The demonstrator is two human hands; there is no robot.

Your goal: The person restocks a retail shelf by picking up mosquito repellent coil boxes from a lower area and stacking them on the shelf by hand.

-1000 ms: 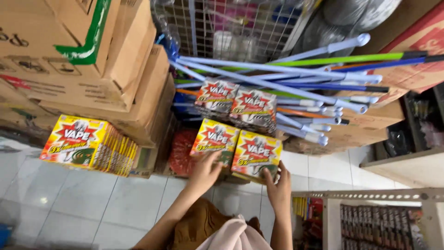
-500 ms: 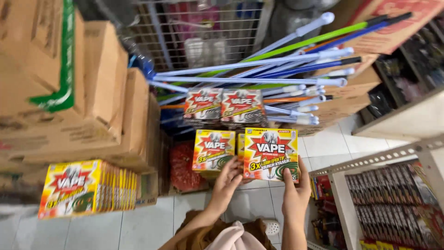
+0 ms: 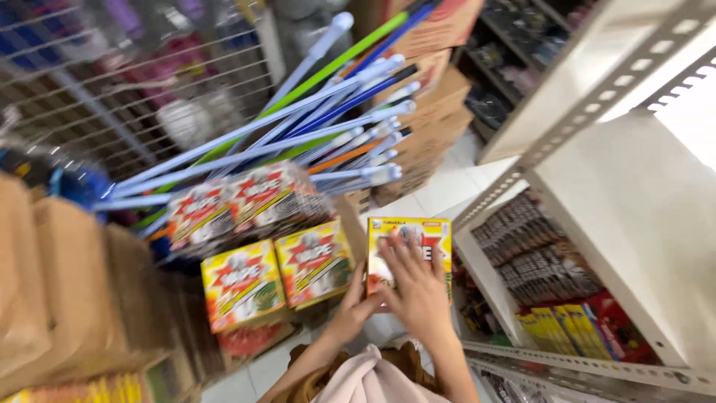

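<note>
A person crouched in a shop aisle holds a yellow box [image 3: 409, 254] up in both hands, clear of the stack and just left of the white metal shelf [image 3: 597, 224]; the right hand [image 3: 418, 287] lies spread flat over the box's front, fingers splayed, pressing it rather than curled around it; the left hand [image 3: 356, 310] cups the lower left corner from beneath, thumb and fingers closed on the edge. Just to the left, two like boxes [image 3: 276, 280] stand side by side on a brown carton, with two shrink-wrapped packs [image 3: 242, 205] stacked behind them; above these a sheaf of mop handles [image 3: 298, 134], blue, white and green, leans against a wire cage [image 3: 149, 82]. More cartons [image 3: 67, 291] rise along the left edge of the aisle, and the shelf's lower bay holds rows of dark and yellow packets [image 3: 552, 298]; the floor [image 3: 432, 198] is pale tile. By the look of it, the step in hand is the carrying of one box, lifted and held between stack and shelf; any next move would call for a firmer two-sided grip, since the flat right palm alone gives little hold, and for care around the shelf's slotted upright nearby. The view is blurred; the box's print cannot be made out.
</note>
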